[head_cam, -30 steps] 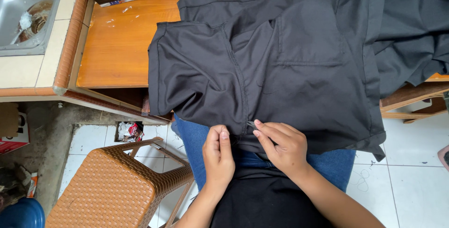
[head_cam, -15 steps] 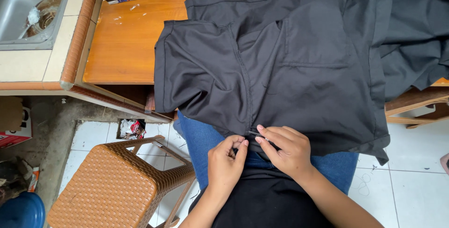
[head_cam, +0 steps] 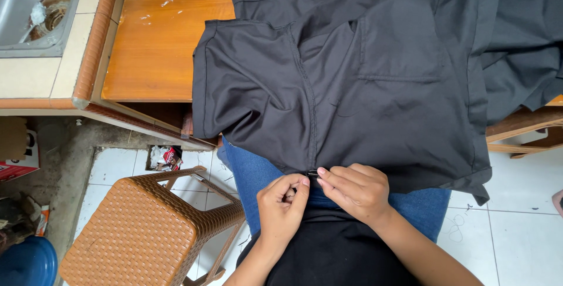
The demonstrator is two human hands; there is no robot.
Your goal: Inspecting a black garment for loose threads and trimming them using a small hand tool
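Black garment (head_cam: 352, 87) hem pinched at the tabletop's (head_cam: 158, 46) near edge.
Both your grips, left hand (head_cam: 281, 204) and right hand (head_cam: 355, 189), clamp it; overhanging cloth could slide off.

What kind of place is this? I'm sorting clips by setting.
Probably a small home sewing or tailoring corner: a black garment on a wooden table, a steel sink beside it, a woven plastic stool.

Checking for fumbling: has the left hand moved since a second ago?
Yes. The left hand closed in toward the right hand at the garment hem.
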